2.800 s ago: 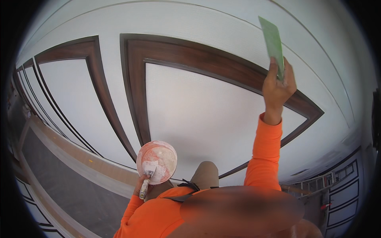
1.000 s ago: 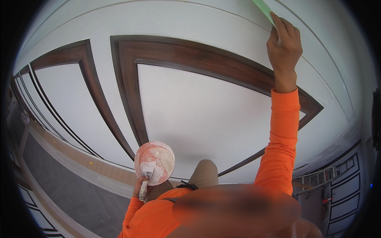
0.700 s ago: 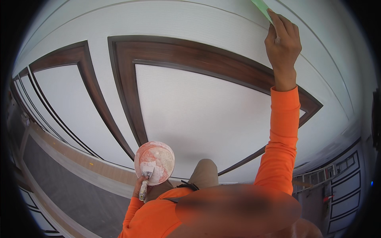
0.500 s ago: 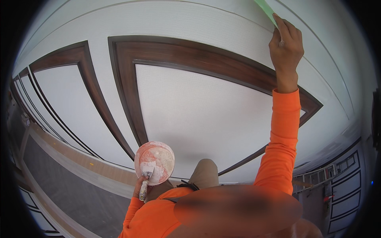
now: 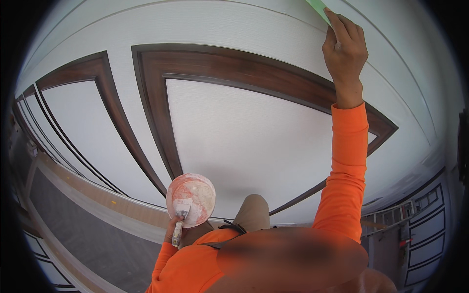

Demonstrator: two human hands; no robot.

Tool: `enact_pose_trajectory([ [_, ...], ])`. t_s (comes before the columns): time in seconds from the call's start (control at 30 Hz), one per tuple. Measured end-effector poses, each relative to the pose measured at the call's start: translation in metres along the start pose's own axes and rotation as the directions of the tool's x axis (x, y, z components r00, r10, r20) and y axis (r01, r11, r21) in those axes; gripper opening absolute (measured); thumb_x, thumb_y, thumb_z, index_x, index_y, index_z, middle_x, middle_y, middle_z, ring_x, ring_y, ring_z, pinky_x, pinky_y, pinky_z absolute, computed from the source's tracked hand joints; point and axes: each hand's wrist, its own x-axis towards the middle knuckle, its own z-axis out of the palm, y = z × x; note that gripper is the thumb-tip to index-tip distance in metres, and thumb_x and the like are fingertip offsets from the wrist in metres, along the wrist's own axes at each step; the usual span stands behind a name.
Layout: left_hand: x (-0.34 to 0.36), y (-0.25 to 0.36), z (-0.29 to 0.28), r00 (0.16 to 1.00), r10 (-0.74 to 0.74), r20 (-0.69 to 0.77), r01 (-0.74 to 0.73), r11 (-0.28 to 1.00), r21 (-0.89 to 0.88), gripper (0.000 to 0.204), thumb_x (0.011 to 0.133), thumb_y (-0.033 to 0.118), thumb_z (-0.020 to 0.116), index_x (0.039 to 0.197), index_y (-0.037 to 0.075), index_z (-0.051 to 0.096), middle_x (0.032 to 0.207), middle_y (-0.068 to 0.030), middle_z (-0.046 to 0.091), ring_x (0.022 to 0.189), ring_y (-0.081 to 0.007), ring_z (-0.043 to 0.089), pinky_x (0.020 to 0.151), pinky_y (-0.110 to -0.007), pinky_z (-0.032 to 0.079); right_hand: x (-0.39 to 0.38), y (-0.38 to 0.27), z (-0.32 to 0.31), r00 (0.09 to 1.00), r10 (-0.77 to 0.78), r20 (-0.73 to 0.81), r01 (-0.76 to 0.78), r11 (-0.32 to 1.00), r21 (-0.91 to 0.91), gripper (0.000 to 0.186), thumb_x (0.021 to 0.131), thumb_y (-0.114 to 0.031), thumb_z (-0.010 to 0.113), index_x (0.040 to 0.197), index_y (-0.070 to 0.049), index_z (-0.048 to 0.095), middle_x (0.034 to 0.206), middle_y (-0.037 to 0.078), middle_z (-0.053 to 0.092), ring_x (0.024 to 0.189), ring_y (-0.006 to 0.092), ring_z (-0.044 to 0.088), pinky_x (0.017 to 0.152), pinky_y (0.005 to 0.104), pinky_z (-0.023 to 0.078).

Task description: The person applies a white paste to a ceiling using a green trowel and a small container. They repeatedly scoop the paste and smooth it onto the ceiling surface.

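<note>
My left hand [image 5: 173,222] is low beside my waist, closed around a putty knife [image 5: 177,235] with a stained handle. The knife's blade lies over a round pinkish tub [image 5: 177,194], smeared inside with white filler [image 5: 200,198]. The same hand appears to grip the tub's rim, though its fingers are partly hidden. My right arm reaches up toward the white wall at upper right. There my right hand [image 5: 346,51] pinches a thin green flat spreader [image 5: 318,9], whose far end passes out of the picture. A whitish smear shows on that hand.
Dark brown wooden moulding [image 5: 215,61] frames white wall panels [image 5: 244,132]. At lower right a ladder [image 5: 391,217] stands near a small red object [image 5: 404,242]. Grey floor covering [image 5: 93,232] runs along the lower left, beside a wood-toned strip [image 5: 110,196].
My right hand and the green spreader have moved slightly left and upward along the wall. My left hand, with the knife and tub, stays almost where it was.
</note>
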Motion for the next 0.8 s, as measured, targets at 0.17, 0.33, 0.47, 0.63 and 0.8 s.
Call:
enact_pose_trajectory([
  [0.17, 0.002, -0.001, -0.002, 1.0, -0.008, 0.003, 0.008, 1.0, 0.006, 0.062, 0.082, 0.017, 0.065, 0.14, 0.001, 0.048, 0.127, -0.0133, 0.064, 0.117, -0.0301, 0.064, 0.108, -0.044, 0.051, -0.001, 0.003, 0.002, 1.0, -0.018, -0.012, 0.018, 1.0, -0.004, 0.044, 0.082, 0.005, 0.072, 0.119, -0.018, 0.076, 0.102, 0.001, 0.074, 0.091, 0.0192, 0.067, 0.08, 0.031, 0.058],
  [0.33, 0.001, 0.0, -0.001, 1.0, -0.025, 0.015, 0.025, 0.999, 0.021, 0.063, 0.082, 0.018, 0.065, 0.141, 0.002, 0.048, 0.127, -0.0126, 0.064, 0.117, -0.0296, 0.064, 0.108, -0.044, 0.05, 0.003, -0.001, 0.002, 1.0, -0.002, 0.008, 0.003, 1.0, -0.021, 0.045, 0.083, 0.005, 0.073, 0.12, -0.019, 0.076, 0.102, 0.001, 0.074, 0.092, 0.0192, 0.068, 0.081, 0.0312, 0.058],
  [0.47, 0.002, 0.0, -0.002, 1.0, -0.025, 0.013, 0.025, 0.999, 0.022, 0.063, 0.083, 0.018, 0.065, 0.141, 0.002, 0.048, 0.127, -0.0124, 0.064, 0.117, -0.0293, 0.064, 0.108, -0.044, 0.05, -0.001, 0.004, 0.0, 1.0, 0.015, 0.016, -0.015, 0.999, -0.034, 0.045, 0.082, 0.005, 0.073, 0.12, -0.019, 0.076, 0.103, 0.001, 0.074, 0.092, 0.0193, 0.068, 0.081, 0.0313, 0.058],
  [0.63, 0.004, -0.002, -0.007, 1.0, -0.008, 0.024, 0.008, 1.0, 0.016, 0.063, 0.083, 0.018, 0.065, 0.141, 0.002, 0.048, 0.127, -0.0125, 0.064, 0.117, -0.0297, 0.064, 0.108, -0.044, 0.05, 0.001, 0.003, 0.001, 1.0, -0.015, -0.005, 0.015, 1.0, 0.018, 0.045, 0.082, 0.004, 0.073, 0.12, -0.019, 0.076, 0.103, 0.001, 0.074, 0.093, 0.0195, 0.068, 0.081, 0.0315, 0.058],
  [0.8, -0.001, 0.001, 0.009, 1.0, -0.012, -0.002, 0.012, 1.0, 0.004, 0.062, 0.083, 0.017, 0.065, 0.141, 0.002, 0.048, 0.126, -0.0126, 0.064, 0.116, -0.03, 0.065, 0.106, -0.045, 0.051, 0.0, 0.006, -0.004, 0.993, -0.017, 0.115, 0.026, 0.996, -0.082, 0.052, 0.087, 0.002, 0.071, 0.134, -0.017, 0.057, 0.119, 0.005, 0.063, 0.1, 0.0242, 0.065, 0.085, 0.0376, 0.058],
])
